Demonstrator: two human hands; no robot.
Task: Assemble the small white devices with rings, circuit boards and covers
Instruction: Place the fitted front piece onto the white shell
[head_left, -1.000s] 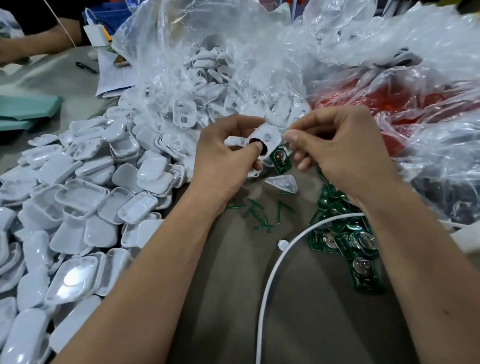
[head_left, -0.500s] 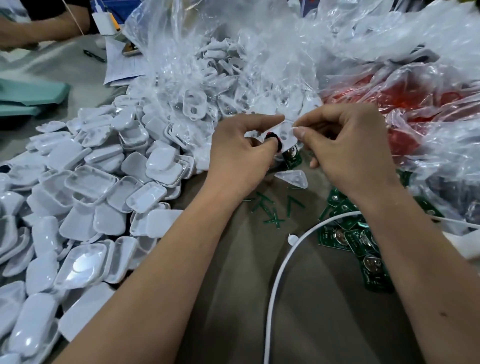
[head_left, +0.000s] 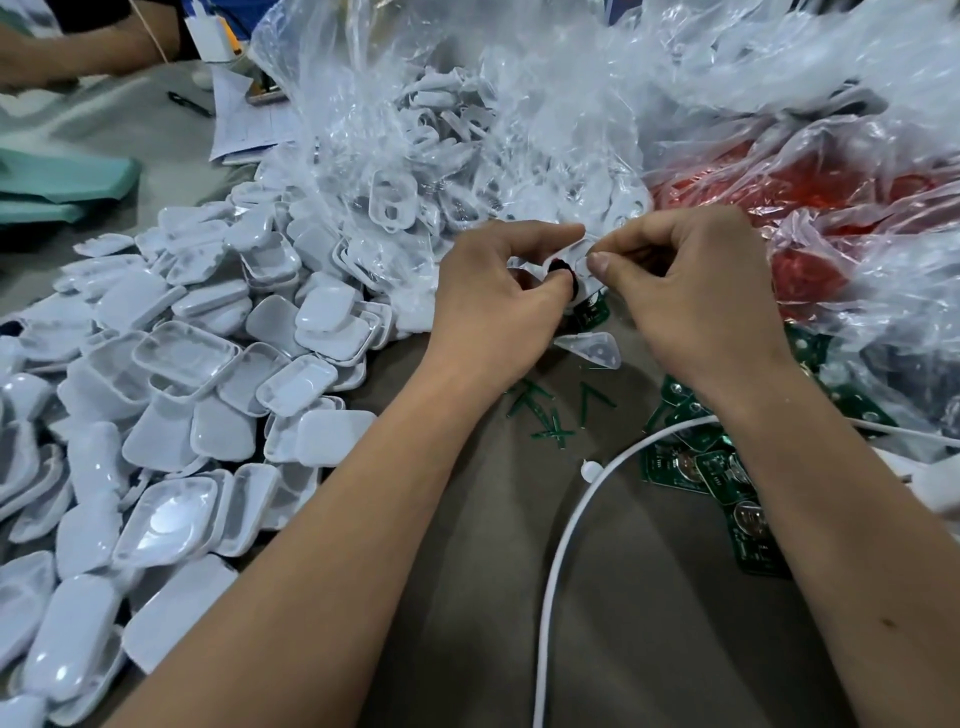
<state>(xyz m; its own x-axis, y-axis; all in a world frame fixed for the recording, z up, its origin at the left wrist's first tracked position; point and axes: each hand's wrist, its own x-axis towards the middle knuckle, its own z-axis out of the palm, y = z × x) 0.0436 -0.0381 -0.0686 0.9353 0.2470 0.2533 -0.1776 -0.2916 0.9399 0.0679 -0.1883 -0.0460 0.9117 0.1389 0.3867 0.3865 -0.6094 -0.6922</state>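
Far to the left of our hands we see a heap of small white rounded plastic shells (head_left: 218, 395) spread over the grey-brown cloth table (head_left: 649, 597). Beyond the hands a crumpled clear plastic bag of more white parts (head_left: 441, 135) spills toward us. Our left hand (head_left: 498, 301) curls its fingers and thumb round one small white plastic device (head_left: 582, 260), the thumb pressing a dark ring (head_left: 561, 270) at its face. Our right hand (head_left: 691, 291) meets it, thumb and forefinger pinching the device's right edge, so the two hands are together on the one piece, raised above the table. Just under the hands lies a clear triangular plastic cover (head_left: 592, 351), and nearer us some thin green snapped strips (head_left: 550, 415). A white cable (head_left: 561, 551) curves below the right wrist, beside a pile of green circuit boards with coin cells (head_left: 722, 478). Right of the right hand sits a clear bag of red parts (head_left: 810, 208).
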